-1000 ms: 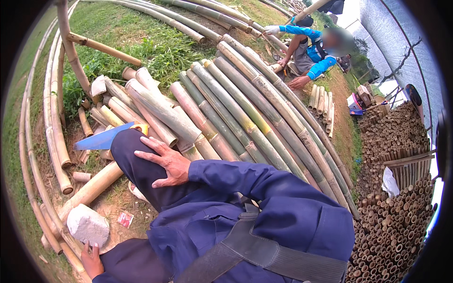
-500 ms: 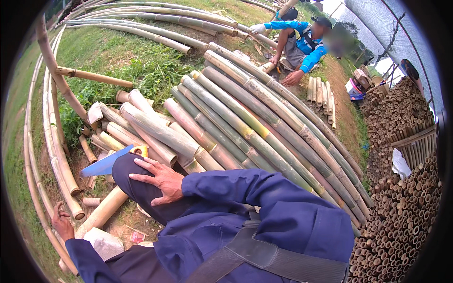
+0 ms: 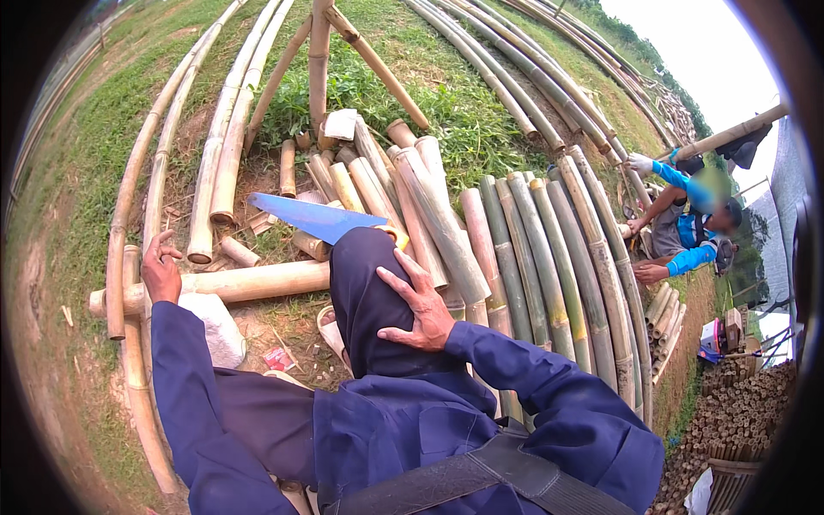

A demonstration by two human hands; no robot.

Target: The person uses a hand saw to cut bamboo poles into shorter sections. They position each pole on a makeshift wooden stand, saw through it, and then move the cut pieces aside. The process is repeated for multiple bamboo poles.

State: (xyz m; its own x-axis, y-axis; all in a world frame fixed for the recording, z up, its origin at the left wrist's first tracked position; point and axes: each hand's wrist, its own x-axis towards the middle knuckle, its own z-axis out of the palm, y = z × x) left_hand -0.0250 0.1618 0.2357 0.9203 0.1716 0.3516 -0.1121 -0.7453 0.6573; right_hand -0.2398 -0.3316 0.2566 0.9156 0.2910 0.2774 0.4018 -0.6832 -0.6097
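Left hand (image 3: 161,270) is up from beside the white block (image 3: 210,330) since the first frame, now near the thick bamboo pole (image 3: 249,284). Pole: just beyond the block, might roll if bumped; long axis left-right. Blue-bladed saw (image 3: 313,220): just beyond the right knee (image 3: 362,266), might nick it if the leg shifts; tip points left, slightly away. Hands apart: right hand (image 3: 421,311) spread on the knee, left loosely curled, nothing visible in it.
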